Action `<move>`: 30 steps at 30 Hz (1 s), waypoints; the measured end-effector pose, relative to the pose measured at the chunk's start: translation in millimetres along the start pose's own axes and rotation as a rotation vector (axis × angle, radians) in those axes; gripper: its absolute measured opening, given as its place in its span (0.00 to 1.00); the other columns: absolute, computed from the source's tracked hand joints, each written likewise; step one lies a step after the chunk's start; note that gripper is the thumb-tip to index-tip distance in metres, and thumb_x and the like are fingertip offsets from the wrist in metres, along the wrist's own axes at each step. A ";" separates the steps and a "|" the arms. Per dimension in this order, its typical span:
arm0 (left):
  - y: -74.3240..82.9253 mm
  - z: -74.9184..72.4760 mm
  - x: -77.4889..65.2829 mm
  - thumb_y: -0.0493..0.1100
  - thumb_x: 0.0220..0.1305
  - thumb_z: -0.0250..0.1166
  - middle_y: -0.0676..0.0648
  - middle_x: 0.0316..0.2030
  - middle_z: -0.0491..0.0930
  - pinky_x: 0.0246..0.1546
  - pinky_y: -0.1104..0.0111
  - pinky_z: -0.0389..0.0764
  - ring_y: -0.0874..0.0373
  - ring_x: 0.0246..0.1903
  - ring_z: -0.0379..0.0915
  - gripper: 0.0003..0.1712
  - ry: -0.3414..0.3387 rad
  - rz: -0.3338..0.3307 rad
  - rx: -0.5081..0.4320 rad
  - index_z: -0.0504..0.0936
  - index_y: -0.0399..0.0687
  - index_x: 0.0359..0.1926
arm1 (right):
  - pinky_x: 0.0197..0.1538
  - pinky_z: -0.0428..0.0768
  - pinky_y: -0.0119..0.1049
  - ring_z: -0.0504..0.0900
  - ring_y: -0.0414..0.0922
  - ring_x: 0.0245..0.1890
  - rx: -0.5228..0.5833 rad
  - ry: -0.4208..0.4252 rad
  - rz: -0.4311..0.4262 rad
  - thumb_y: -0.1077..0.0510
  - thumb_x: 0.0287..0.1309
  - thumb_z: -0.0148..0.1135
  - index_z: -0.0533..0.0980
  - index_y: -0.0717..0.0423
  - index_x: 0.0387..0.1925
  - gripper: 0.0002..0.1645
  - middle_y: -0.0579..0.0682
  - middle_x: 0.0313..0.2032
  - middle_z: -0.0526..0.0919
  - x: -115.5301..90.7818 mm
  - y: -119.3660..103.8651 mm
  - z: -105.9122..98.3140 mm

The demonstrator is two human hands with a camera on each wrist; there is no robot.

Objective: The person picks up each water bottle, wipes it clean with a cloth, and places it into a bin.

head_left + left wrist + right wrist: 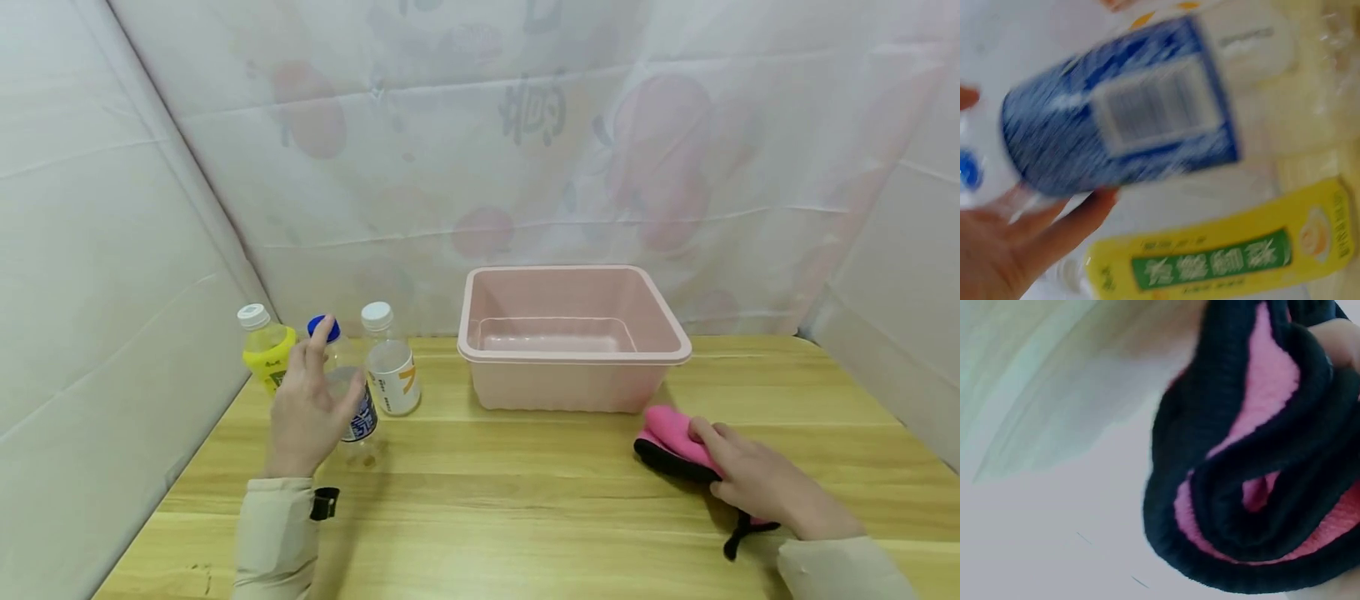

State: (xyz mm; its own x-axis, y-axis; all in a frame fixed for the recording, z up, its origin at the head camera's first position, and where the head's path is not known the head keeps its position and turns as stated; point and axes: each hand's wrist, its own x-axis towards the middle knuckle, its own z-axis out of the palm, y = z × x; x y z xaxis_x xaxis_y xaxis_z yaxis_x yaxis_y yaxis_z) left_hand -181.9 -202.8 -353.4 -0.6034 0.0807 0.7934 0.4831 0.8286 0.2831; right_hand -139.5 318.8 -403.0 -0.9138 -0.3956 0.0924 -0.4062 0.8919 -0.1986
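Observation:
On the left of the table, my left hand (306,408) is at a clear plastic bottle with a blue cap (325,327) and a blue patterned label. Its fingers reach upward beside the bottle neck, and the thumb stands apart in front of the label. In the left wrist view that bottle (1129,112) is blurred, with fingertips close along its lower side. My right hand (772,475) grips a folded pink cloth with black trim (675,442) low over the table, right of centre. A black loop dangles from the cloth, whose folds fill much of the right wrist view.
A pink plastic basin (570,383) stands at the back centre of the wooden table (487,508). Left of it are a white-labelled bottle (393,379) and a yellow-labelled bottle (262,354), both with white caps. Pale cloth walls (420,167) border the table.

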 end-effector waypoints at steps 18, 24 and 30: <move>7.2 -9.0 1.0 0.26 0.54 0.70 0.33 0.62 0.71 0.16 0.71 0.75 0.35 0.53 0.77 0.48 -0.204 0.049 -0.257 0.59 0.40 0.74 | 0.31 0.73 0.33 0.70 0.34 0.35 0.015 0.277 -0.224 0.72 0.32 0.74 0.74 0.46 0.64 0.50 0.42 0.43 0.78 4.8 4.2 -1.7; 18.3 -1.6 3.5 0.25 0.53 0.72 0.31 0.59 0.72 0.14 0.74 0.75 0.36 0.52 0.77 0.48 -0.223 0.095 -0.309 0.60 0.39 0.74 | 0.28 0.67 0.29 0.67 0.31 0.32 0.106 0.328 -0.268 0.73 0.32 0.72 0.76 0.45 0.64 0.51 0.43 0.42 0.78 14.1 -5.8 -8.9; 29.6 6.7 4.3 0.27 0.54 0.73 0.31 0.59 0.72 0.17 0.74 0.78 0.37 0.51 0.78 0.49 -0.241 0.119 -0.336 0.59 0.43 0.74 | 0.27 0.68 0.29 0.68 0.31 0.32 0.170 0.337 -0.296 0.74 0.35 0.73 0.74 0.44 0.68 0.53 0.43 0.42 0.78 19.4 -15.4 -16.9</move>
State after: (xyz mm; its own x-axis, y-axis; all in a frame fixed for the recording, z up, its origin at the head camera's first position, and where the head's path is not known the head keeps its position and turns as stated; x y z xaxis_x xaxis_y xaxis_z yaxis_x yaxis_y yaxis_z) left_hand -174.4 -174.2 -345.3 -0.6429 0.3245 0.6938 0.7136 0.5828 0.3888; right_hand -150.9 301.0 -381.7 -0.7176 -0.5092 0.4752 -0.6696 0.6919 -0.2699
